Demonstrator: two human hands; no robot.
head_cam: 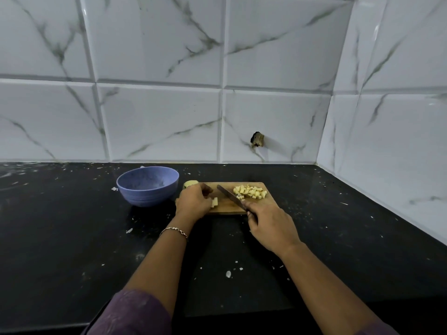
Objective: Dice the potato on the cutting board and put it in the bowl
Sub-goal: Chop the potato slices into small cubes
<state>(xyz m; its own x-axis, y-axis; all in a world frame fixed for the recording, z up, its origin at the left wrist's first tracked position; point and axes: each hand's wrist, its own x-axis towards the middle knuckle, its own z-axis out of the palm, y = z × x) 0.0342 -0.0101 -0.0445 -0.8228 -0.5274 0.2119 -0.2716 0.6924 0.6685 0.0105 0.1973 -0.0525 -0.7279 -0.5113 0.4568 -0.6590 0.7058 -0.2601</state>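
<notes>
Black, crumb-flecked surface (72, 238) below a wall of white marbled tiles (157, 117). Toward the left, a blue bowl (145, 198), with no potato visible in the part of its inside on show. Just right of it, by the far left corner of the cutting board (227, 205), an uncut potato chunk (189, 183), half hidden behind the left hand (193, 201). Left fingers (206, 189) curled down, close together, pinching a small bundle of potato strips (214, 202) against the wood. Right of that, a knife (229, 195) slanting across the board, tip toward the far middle, apart from the strips; touching the wood or not, impossible to tell. On the far right of the board, a heap of finished dice (250, 192). Nearest and rightmost, the right hand (268, 226), right fingers (252, 215) wrapped tight around the knife handle. Judged from all this, roughly midway through the dicing: one heap done, strips awaiting crosscuts, a chunk untouched, and the whole transfer into the bowl not yet begun.
</notes>
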